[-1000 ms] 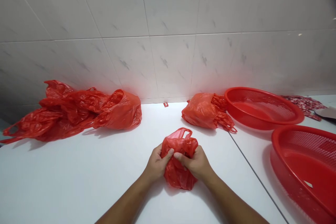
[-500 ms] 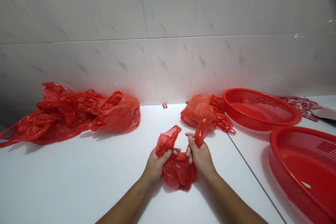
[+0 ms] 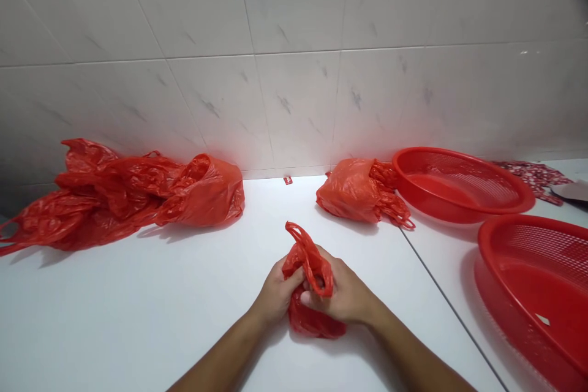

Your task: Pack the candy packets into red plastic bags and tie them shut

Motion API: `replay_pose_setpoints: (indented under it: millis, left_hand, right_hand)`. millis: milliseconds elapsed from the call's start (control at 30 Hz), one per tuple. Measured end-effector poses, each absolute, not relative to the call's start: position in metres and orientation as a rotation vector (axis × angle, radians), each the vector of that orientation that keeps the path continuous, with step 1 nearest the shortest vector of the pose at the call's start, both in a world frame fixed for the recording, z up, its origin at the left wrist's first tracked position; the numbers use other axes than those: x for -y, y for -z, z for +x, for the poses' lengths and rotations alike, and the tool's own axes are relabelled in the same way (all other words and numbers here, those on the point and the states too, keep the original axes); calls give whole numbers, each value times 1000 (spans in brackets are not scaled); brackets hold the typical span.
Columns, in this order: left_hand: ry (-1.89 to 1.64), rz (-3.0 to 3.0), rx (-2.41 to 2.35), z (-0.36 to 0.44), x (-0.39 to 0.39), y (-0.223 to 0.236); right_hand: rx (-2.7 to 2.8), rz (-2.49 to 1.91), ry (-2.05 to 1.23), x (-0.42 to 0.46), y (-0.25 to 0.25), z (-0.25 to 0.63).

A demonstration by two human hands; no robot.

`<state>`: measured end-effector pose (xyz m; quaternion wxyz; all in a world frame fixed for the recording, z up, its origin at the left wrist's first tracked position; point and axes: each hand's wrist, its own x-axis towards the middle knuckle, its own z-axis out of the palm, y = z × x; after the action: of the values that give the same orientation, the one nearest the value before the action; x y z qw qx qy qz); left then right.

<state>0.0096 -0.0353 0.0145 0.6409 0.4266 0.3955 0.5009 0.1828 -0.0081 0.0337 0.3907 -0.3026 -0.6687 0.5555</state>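
A small red plastic bag [image 3: 316, 323] is between my hands on the white table, its bulging lower part below them. My left hand [image 3: 278, 291] grips the bag's left side, thumb pressed on the gathered plastic. My right hand [image 3: 342, 291] is closed round the bag's neck on the right, with a handle loop hanging over its fingers. Another handle loop points up and to the left above both hands. What the bag contains is hidden, and the fingertips are partly covered by plastic.
Crumpled red plastic bags [image 3: 110, 196] lie along the wall at left. A filled red bag [image 3: 351, 190] sits behind my hands to the right. Two red plastic baskets [image 3: 463, 211] stand at right, the nearer holding a pale scrap [image 3: 542, 319]. A tiny red packet [image 3: 288, 180] lies by the wall.
My right hand has moved left and closed in against my left hand. The handles, which stood apart, are now brought together and crossed over the bag's neck.
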Motion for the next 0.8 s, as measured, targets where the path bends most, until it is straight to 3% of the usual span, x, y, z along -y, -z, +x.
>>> replay_pose_setpoints:
  millis: [200, 567, 667, 800]
  left_hand:
    - [-1009, 1067, -924, 10, 35, -14]
    - [-840, 814, -708, -2, 28, -15]
    - [-793, 771, -674, -5, 29, -17]
    - [-798, 615, -603, -13, 29, -14]
  right_hand:
    - [1729, -812, -1442, 9, -25, 181]
    - [1383, -490, -2112, -6, 4, 185]
    - [1432, -430, -2102, -7, 3, 187]
    - [1567, -518, -1847, -7, -11, 193]
